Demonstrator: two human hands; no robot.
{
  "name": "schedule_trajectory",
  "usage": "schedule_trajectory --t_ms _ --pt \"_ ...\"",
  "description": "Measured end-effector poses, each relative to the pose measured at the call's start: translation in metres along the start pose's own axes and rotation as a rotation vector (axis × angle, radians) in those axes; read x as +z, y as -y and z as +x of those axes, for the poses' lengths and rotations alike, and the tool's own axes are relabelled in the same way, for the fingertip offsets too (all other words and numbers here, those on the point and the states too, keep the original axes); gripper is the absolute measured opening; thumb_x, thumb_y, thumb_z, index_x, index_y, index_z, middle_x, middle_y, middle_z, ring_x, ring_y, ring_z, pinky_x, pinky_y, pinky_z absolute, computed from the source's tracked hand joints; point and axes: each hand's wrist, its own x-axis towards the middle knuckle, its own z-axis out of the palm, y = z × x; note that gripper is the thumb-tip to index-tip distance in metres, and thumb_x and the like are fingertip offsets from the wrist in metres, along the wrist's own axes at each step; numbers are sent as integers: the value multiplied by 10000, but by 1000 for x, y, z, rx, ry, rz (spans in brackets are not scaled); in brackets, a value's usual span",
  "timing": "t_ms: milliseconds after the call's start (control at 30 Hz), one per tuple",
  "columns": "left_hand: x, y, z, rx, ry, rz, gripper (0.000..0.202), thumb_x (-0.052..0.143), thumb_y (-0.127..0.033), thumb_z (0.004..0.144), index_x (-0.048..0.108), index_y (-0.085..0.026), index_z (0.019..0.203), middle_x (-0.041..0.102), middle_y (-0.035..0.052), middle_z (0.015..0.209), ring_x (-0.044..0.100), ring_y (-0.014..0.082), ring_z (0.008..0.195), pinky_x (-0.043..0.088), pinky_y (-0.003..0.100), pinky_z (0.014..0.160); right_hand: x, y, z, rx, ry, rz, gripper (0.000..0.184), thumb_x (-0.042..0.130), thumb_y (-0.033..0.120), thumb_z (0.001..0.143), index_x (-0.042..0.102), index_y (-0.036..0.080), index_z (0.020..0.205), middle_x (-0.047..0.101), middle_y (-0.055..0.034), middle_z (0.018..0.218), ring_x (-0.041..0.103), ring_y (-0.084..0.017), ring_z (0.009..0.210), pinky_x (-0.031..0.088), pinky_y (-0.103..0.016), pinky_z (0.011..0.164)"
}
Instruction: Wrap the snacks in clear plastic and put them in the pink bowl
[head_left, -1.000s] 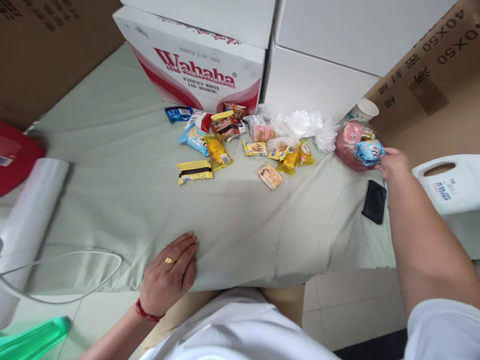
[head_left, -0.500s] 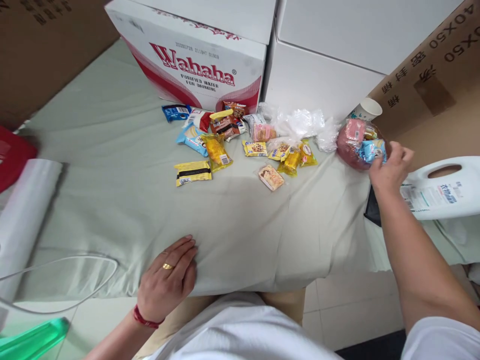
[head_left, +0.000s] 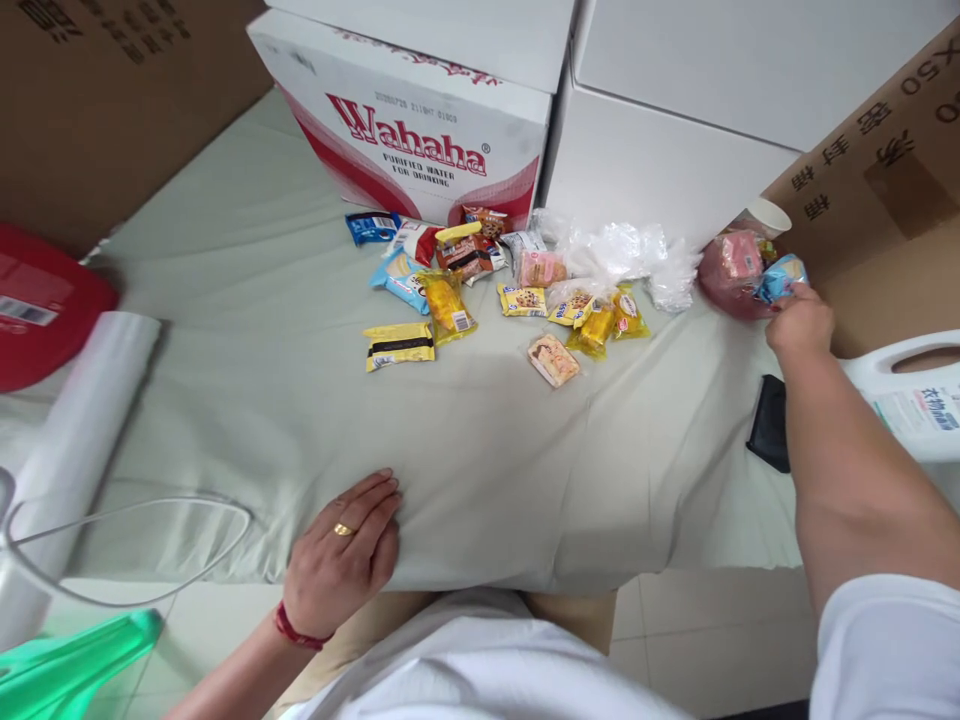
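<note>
My left hand [head_left: 345, 550] lies flat near the front edge of the cloth-covered table, fingers stretched out and holding nothing. At the right, my right hand [head_left: 802, 320] pinches a light-blue snack packet [head_left: 784, 278] at the reddish bowl [head_left: 724, 290]. A pink-wrapped snack [head_left: 741, 255] sits in the bowl beside it. Several wrapped snacks lie in the middle, among them a yellow packet with a black band [head_left: 400, 345], a yellow-wrapped cake [head_left: 448, 305], a light-blue packet [head_left: 400, 278] and a clear-wrapped pastry [head_left: 553, 360].
A Wahaha water carton [head_left: 420, 140] and white boxes [head_left: 645, 150] stand along the back. Crumpled clear bags [head_left: 622, 250] lie before them. A paper cup [head_left: 769, 216], a white detergent jug [head_left: 915, 390] and a black object [head_left: 769, 425] are right; a plastic roll [head_left: 97, 430] and cable [head_left: 240, 520] left.
My right hand has closed on the light-blue packet in the bowl and tilted it up. My left hand rests in the same place. The view has shifted slightly.
</note>
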Motion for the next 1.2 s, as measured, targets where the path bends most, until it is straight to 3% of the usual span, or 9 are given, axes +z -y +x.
schedule_trajectory --t_ms 167,233,433,567,700,800,967,1100,1200 --pt "2 0 -2 1 -9 1 278 611 -3 850 666 -137 1086 745 153 1097 730 305 1105 615 422 917 0 44 2 311 -152 -8 303 604 -30 675 808 136 827 663 -248 1184 531 -252 990 315 -405 820" --pt "2 0 -2 -3 -18 1 270 612 -11 848 671 -145 1075 749 144 1090 732 300 1103 612 414 919 -4 74 -3 223 -228 34 347 576 -28 707 808 138 906 671 -254 1132 529 -282 1035 328 -417 859" --pt "3 -1 -2 -5 -15 -3 273 599 -15 846 674 -137 1078 748 151 1090 726 300 1117 605 414 934 -17 202 -27 -341 -34 414 245 528 313 972 726 190 1050 674 -98 1003 577 -225 932 433 -368 892" --pt "4 -2 -3 -13 -27 -14 267 593 -24 850 673 -135 1079 745 154 1104 717 301 1132 601 416 939 -13 271 -31 -322 76 466 236 641 437 914 683 207 943 643 -85 980 569 -266 998 464 -405 900" --pt "-1 -4 -2 -100 -58 -191 247 568 -31 872 677 -175 1041 751 105 1048 719 260 1106 596 386 937 -31 288 -34 -85 -40 714 229 656 400 894 599 211 779 601 -49 819 559 -226 890 483 -391 847" --pt "-8 -13 11 -308 -75 -474 211 518 -79 929 680 -193 1000 736 77 984 719 200 985 592 323 844 -64 293 -71 218 -53 1252 307 728 453 828 533 225 763 528 25 720 445 -119 627 422 -265 587" --pt "3 -34 74 -846 174 -1200 340 521 -463 998 694 -174 1049 668 58 892 611 113 651 443 201 481 -103 330 -192 618 416 1698 438 923 409 600 581 204 779 542 56 702 334 -41 500 231 -188 411" --pt "38 -34 125 -837 332 -1614 533 710 -644 816 686 -141 990 631 22 778 555 97 606 370 186 455 -97 355 -259 716 554 1690 448 913 482 646 586 187 729 520 56 634 380 -50 513 292 -193 439" --pt "58 -30 135 -835 268 -1640 524 822 -611 706 647 -139 851 537 -47 608 426 62 510 295 194 453 -88 354 -277 650 556 1585 409 849 537 735 652 190 828 566 34 663 440 -84 556 340 -214 482"
